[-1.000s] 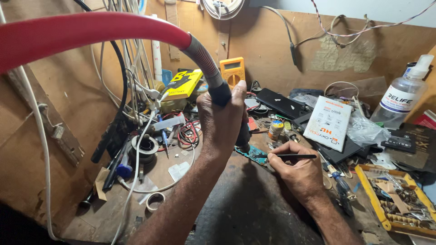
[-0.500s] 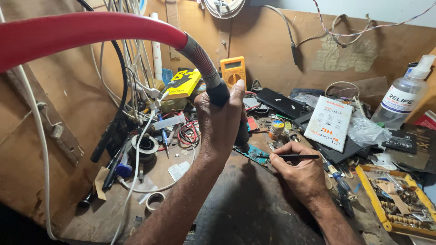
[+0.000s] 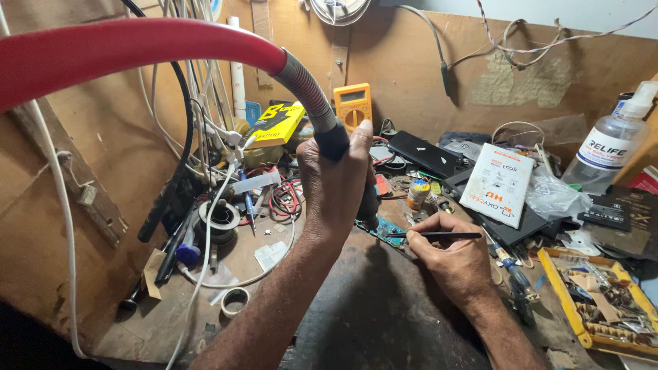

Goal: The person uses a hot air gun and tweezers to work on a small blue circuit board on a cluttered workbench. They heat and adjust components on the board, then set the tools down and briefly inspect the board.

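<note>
Barely anything has moved since the earlier frames: both hands hold as before.

Head view: left hand [image 3: 337,183] has its grip wrapped tight round the black handle of the hot-air wand [image 3: 348,164], hose [image 3: 301,75] arching up and away so the nozzle aims down. Wand's long axis runs steeply downward toward the green circuit board [image 3: 381,229], just below that grip. Right hand [image 3: 452,259] pinches thin black tweezers [image 3: 432,235], lying near level, tips pointing left at the board on the tabletop [image 3: 370,315].

Both forearms are bare, with no sleeves in view. The left hand [image 3: 334,183] and right hand [image 3: 449,255] seem to wear no rings or gloves.
</note>
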